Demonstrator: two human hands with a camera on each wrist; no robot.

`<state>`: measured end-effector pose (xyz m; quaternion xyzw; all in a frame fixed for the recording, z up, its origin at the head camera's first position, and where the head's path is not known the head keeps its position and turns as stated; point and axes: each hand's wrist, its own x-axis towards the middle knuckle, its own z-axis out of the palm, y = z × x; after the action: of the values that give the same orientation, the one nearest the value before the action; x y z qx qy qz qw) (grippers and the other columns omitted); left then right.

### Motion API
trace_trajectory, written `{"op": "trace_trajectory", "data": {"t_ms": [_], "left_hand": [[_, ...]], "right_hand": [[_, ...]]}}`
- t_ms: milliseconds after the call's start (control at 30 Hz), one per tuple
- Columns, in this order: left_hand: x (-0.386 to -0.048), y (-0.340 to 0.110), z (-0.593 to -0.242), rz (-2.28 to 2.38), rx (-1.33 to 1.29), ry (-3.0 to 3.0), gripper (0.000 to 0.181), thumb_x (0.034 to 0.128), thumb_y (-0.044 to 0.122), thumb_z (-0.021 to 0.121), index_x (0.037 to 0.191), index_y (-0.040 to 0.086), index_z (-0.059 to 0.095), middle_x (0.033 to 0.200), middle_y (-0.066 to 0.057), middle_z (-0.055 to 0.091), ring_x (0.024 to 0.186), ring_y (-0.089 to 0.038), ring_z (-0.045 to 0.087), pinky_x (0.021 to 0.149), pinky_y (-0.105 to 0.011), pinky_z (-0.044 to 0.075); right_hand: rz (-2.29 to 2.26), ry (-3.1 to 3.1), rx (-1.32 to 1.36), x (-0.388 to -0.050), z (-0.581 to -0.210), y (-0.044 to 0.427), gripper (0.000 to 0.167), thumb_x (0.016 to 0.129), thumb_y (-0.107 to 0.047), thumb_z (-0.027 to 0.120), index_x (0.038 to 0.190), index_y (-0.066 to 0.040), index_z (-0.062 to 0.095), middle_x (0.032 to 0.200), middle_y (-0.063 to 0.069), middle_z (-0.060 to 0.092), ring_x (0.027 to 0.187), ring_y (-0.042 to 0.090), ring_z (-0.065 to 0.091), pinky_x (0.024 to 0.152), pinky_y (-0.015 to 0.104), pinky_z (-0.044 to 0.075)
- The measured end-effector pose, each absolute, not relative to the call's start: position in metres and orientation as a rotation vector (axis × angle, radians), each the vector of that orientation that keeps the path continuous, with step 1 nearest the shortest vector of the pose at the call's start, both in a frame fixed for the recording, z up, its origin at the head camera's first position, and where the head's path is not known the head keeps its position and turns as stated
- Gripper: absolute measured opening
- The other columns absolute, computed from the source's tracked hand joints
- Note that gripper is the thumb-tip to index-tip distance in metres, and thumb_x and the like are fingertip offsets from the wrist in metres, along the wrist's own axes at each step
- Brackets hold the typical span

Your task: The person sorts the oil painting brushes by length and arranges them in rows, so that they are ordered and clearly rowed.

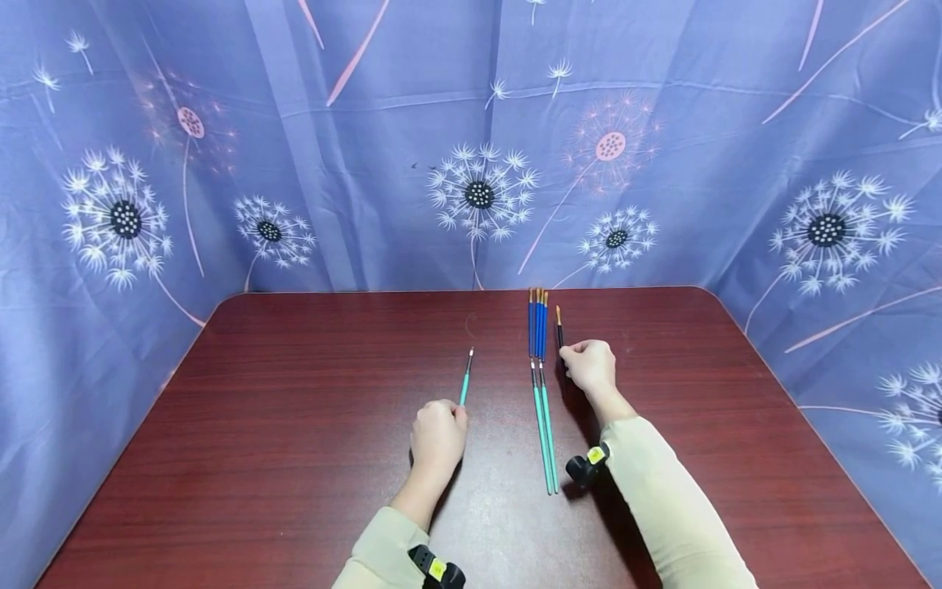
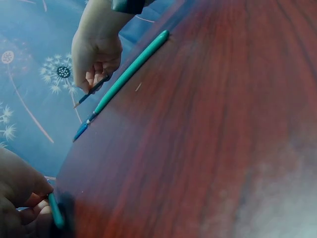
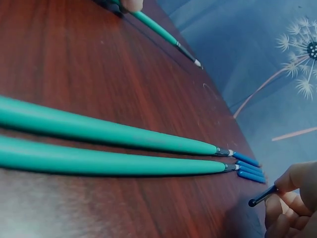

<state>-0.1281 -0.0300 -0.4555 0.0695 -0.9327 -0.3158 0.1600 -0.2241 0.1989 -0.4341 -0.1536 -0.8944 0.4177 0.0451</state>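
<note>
My left hand [image 1: 437, 438] pinches a teal-handled paintbrush [image 1: 465, 386], its pale tip pointing to the far side. In the right wrist view that same brush [image 3: 156, 27] slants down from the fingertips. A black paintbrush [image 1: 560, 334] is between the thumb and fingers of my right hand [image 1: 591, 364], bristles pointing away from me. Just left of it lie several blue paintbrushes [image 1: 538, 327] side by side at the table's far edge. Two more teal paintbrushes [image 1: 545, 429] lie nearer, tips close to the blue handle ends. My left palm hides part of its brush's handle.
All this is on a dark red wood-grain table [image 1: 294, 393] with rounded far corners. A blue curtain [image 1: 397, 164] with a dandelion print hangs behind the table and along both sides. Each sleeve carries a strapped-on black wrist camera [image 1: 585, 470].
</note>
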Motion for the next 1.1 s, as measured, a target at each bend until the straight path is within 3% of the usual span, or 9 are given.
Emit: {"op": "trace_trajectory", "data": {"t_ms": [400, 633, 733, 867, 967, 1100], "left_hand": [[-0.130, -0.032, -0.453, -0.976, 0.288, -2.694, 0.015, 0.0826, 0.019, 0.066, 0.071, 0.012, 0.072, 0.073, -0.009, 0.071, 0.066, -0.030, 0.066, 0.053, -0.042, 0.053], [-0.131, -0.031, -0.453, -0.969, 0.292, -2.693, 0.014, 0.0823, 0.020, 0.066, 0.071, 0.012, 0.072, 0.071, -0.008, 0.070, 0.063, -0.029, 0.065, 0.051, -0.040, 0.051], [-0.131, -0.031, -0.453, -0.973, 0.300, -2.693, 0.014, 0.0819, 0.020, 0.066, 0.071, 0.013, 0.071, 0.071, -0.007, 0.070, 0.064, -0.029, 0.065, 0.051, -0.040, 0.051], [-0.131, -0.032, -0.454, -0.977, 0.299, -2.696, 0.014, 0.0818, 0.020, 0.066, 0.071, 0.013, 0.071, 0.071, -0.007, 0.070, 0.063, -0.028, 0.065, 0.050, -0.039, 0.051], [-0.132, -0.032, -0.455, -0.980, 0.298, -2.699, 0.014, 0.0817, 0.020, 0.066, 0.071, 0.013, 0.071, 0.071, -0.007, 0.070, 0.063, -0.028, 0.065, 0.051, -0.039, 0.051], [-0.132, -0.032, -0.455, -0.981, 0.309, -2.706, 0.015, 0.0821, 0.021, 0.066, 0.071, 0.013, 0.071, 0.071, -0.006, 0.070, 0.065, -0.027, 0.066, 0.052, -0.039, 0.051]], "right_hand": [[1.283, -2.776, -0.519, -0.251, -0.441, 0.193, 0.024, 0.085, -0.019, 0.055, 0.088, -0.003, 0.072, 0.046, -0.006, 0.059, 0.043, 0.006, 0.058, 0.045, 0.020, 0.046], [1.161, -2.810, -0.553, -0.262, -0.442, 0.189, 0.024, 0.083, -0.022, 0.054, 0.084, -0.008, 0.073, 0.042, -0.010, 0.055, 0.050, 0.014, 0.063, 0.057, 0.026, 0.051], [1.128, -2.811, -0.580, -0.264, -0.442, 0.187, 0.023, 0.081, -0.023, 0.054, 0.082, -0.010, 0.074, 0.049, -0.004, 0.062, 0.067, 0.023, 0.068, 0.065, 0.033, 0.054], [1.102, -2.807, -0.613, -0.267, -0.443, 0.184, 0.022, 0.080, -0.024, 0.055, 0.080, -0.012, 0.073, 0.076, 0.007, 0.071, 0.086, 0.031, 0.067, 0.071, 0.041, 0.056], [1.088, -2.819, -0.624, -0.269, -0.443, 0.182, 0.021, 0.082, -0.025, 0.055, 0.080, -0.012, 0.071, 0.092, 0.011, 0.071, 0.092, 0.032, 0.065, 0.071, 0.043, 0.055], [1.077, -2.837, -0.633, -0.272, -0.443, 0.179, 0.021, 0.085, -0.026, 0.054, 0.082, -0.012, 0.070, 0.097, 0.012, 0.070, 0.093, 0.032, 0.064, 0.070, 0.042, 0.054]]}}
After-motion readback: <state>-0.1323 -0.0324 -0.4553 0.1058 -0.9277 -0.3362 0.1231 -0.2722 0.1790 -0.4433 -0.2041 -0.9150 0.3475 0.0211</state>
